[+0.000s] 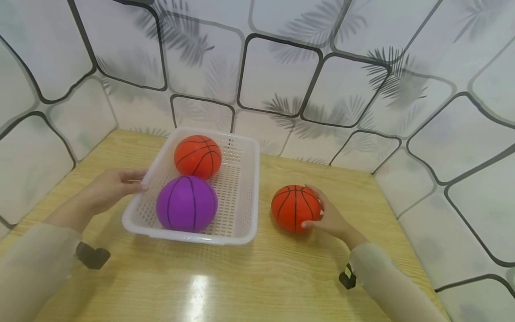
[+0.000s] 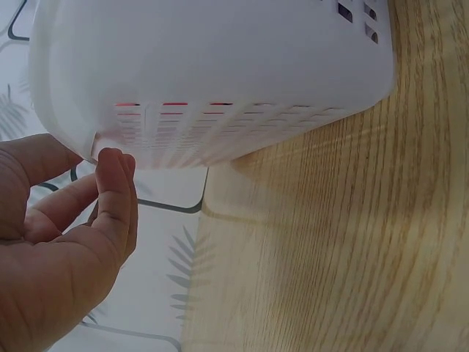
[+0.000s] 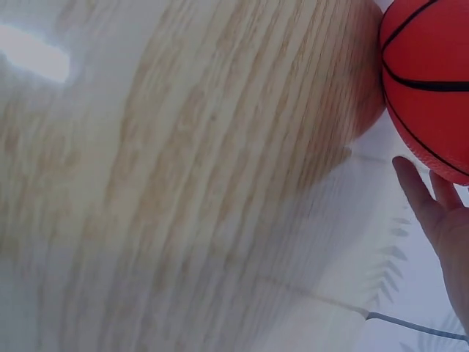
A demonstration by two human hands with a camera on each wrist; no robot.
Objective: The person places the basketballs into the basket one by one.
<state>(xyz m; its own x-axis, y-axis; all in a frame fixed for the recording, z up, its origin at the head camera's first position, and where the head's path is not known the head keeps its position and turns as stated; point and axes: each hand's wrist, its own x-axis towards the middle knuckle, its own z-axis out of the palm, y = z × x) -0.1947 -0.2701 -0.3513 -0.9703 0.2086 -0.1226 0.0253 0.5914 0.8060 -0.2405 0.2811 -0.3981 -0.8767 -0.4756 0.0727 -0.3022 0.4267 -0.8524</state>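
My left hand (image 1: 116,185) holds the left rim of a white plastic basket (image 1: 251,192), the thumb on one side of the rim and the fingers on the other. In the left wrist view, the same hand (image 2: 73,227) pinches the edge of the basket (image 2: 205,51). Inside the basket lie a red basketball (image 1: 197,156) towards the back and a purple ball (image 1: 187,203) in front of it. To the right of the basket, my right hand (image 1: 331,219) curves round the right side of another red basketball (image 1: 293,208). The right wrist view shows only part of that ball (image 3: 432,88).
A light wooden table (image 1: 241,286) carries everything. Behind it and at both sides stand pale walls (image 1: 277,76) with dark outlines and leaf prints. A bright reflection lies on the table near its front.
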